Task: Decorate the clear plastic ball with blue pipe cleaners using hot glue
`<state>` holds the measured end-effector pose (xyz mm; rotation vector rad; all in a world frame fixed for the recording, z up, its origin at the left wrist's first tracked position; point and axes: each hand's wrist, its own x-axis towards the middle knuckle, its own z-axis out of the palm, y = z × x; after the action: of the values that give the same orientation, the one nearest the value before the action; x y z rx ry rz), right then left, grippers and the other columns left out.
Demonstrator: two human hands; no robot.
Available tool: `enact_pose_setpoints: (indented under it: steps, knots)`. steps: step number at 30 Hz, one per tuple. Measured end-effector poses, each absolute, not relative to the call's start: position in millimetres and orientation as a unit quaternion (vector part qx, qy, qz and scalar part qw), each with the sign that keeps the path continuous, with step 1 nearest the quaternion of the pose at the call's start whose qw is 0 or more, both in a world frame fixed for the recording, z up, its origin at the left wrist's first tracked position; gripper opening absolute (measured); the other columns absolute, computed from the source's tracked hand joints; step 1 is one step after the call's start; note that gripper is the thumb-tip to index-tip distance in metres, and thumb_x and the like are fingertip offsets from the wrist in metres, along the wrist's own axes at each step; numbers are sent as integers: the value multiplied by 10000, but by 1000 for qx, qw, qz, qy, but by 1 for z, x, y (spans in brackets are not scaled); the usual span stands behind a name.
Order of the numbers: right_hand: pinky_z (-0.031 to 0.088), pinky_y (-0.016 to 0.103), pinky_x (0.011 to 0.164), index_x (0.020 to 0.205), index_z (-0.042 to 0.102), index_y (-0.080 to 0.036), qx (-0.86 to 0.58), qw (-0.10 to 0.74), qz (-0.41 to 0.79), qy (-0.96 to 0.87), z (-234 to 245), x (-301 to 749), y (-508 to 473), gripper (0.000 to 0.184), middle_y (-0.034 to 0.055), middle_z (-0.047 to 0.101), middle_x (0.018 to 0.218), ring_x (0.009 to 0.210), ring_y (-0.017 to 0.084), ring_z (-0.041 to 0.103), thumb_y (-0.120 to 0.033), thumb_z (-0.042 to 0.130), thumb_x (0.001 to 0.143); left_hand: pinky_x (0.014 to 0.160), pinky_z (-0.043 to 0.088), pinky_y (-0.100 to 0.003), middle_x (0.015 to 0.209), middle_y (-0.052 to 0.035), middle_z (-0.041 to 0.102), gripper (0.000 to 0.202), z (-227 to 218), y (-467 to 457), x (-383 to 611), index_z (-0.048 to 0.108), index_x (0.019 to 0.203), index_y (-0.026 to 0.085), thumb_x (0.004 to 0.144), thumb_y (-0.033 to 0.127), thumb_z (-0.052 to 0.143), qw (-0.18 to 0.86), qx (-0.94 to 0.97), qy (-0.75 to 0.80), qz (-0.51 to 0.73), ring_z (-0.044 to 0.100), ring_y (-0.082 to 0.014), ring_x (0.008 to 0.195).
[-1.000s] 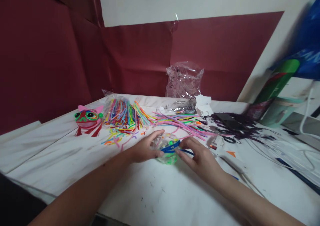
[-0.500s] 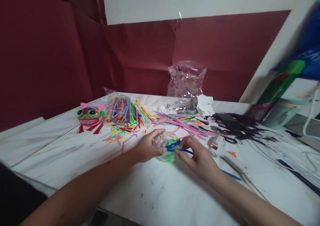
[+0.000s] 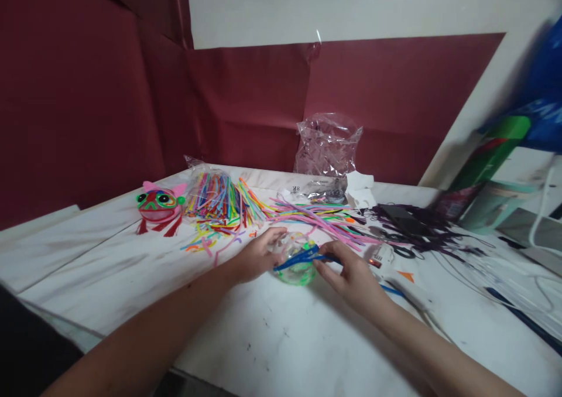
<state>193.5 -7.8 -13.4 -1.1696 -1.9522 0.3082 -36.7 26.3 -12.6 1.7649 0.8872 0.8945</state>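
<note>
My left hand [image 3: 260,257] grips the left side of a clear round plastic ball [image 3: 298,276] with green and yellow bits on it. Across the front of the ball runs a blue pipe cleaner [image 3: 297,259], which appears doubled there. My right hand [image 3: 351,271] pinches this blue strand at the ball's right edge between thumb and fingers. Its tail passes behind that hand and shows again to the right, beside a white glue gun [image 3: 406,288]. The ball is just above or on the white table; I cannot tell which.
A finished pink-and-red animal head [image 3: 160,206] stands at the left. Bundled pipe cleaners [image 3: 215,195] and loose pink ones [image 3: 325,221] lie behind my hands. Scissors [image 3: 401,250], a dark phone [image 3: 401,218] and purple strands [image 3: 439,242] are at the right. A clear bag [image 3: 327,145] stands at the back.
The blue pipe cleaner has shifted lower and slants more across the ball's front. My left thumb has drawn back to the left. The tail at the right has been pulled in closer.
</note>
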Motion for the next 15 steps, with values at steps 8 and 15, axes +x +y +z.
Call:
enact_pose_setpoints:
  steps: [8,15]
  knots:
    - [477,277,520,893,574,-197,-471,401,112,-778,-15,195,-7,153,80,671,882,779,222,646,-321,524,818,1015,400,-390,1495,-154,292,947,-17,26,-37,313,1408,185,610,355,794,444,755,337,346,365,-339,1323]
    - [493,340,686,827,610,-218,-425,425,47,-798,-7,202,-7,141,59,674,796,760,222,635,-290,502,881,998,421,-414,1442,-143,370,910,-22,28,-37,344,1386,198,605,309,799,417,759,351,357,442,-333,1259]
